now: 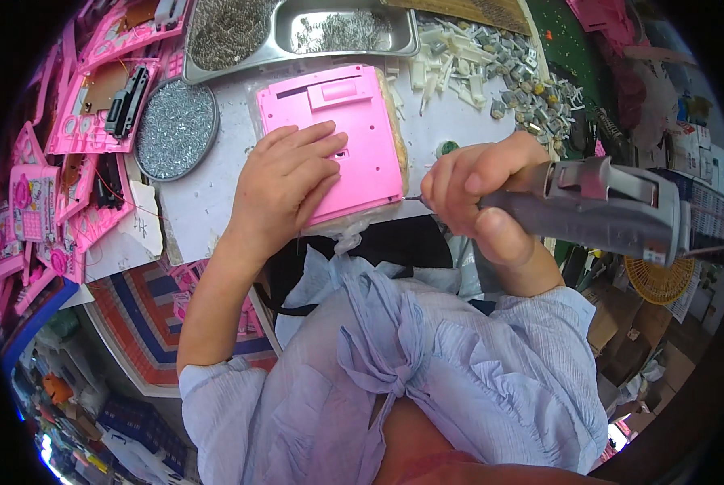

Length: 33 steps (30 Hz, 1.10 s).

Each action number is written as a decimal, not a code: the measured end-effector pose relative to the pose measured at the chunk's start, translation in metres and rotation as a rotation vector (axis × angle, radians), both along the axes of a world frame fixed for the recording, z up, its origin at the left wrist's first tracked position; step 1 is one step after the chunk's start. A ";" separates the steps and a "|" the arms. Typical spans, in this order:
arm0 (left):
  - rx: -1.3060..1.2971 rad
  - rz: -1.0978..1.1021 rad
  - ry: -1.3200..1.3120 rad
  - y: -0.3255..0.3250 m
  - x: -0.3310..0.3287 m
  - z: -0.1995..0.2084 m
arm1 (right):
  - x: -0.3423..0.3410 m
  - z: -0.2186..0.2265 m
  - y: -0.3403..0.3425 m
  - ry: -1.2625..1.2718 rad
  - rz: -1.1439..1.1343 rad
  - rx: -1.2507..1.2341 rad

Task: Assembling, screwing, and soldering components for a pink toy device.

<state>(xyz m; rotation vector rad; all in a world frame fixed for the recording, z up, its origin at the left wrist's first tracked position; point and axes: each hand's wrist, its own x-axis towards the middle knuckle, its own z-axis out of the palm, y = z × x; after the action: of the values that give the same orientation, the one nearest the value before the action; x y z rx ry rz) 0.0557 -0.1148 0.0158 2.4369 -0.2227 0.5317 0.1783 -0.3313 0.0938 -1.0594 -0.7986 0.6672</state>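
Pressing down with a flat, unclasped grip, the left hand (285, 182) probably steadies the pink plastic housing (366, 166) on the tabletop (204, 198), while the right hand (463, 186) grasps a grey power driver (592, 217), its tip apparently aimed at the housing's near right corner.

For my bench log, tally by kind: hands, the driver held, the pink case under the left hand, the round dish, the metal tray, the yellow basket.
Left hand and right hand: 2
Driver: 1
Pink case: 1
Round dish: 1
Metal tray: 1
Yellow basket: 1
Total: 7
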 end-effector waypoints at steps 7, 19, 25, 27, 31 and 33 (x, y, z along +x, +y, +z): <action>-0.030 0.042 0.025 -0.003 -0.002 -0.003 | -0.001 -0.025 0.002 -0.288 0.046 -0.011; -0.090 0.054 0.027 -0.005 -0.004 -0.006 | 0.016 -0.023 0.038 -0.391 0.099 0.092; -0.131 0.053 0.046 -0.002 -0.003 -0.004 | 0.018 -0.025 0.048 -0.444 0.124 0.078; -0.134 0.038 0.057 -0.001 -0.004 -0.004 | 0.030 -0.013 0.050 -0.350 0.145 0.096; -0.135 0.042 0.068 -0.003 -0.006 -0.002 | 0.049 -0.016 0.062 -0.349 0.073 -0.026; -0.136 0.043 0.052 -0.002 0.000 -0.002 | 0.044 -0.024 0.070 -0.313 0.018 -0.038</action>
<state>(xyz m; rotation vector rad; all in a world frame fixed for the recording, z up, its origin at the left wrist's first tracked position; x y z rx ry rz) 0.0553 -0.1166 0.0136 2.3242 -0.1084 0.4854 0.2220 -0.2617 0.0698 -1.2093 -1.0690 0.5393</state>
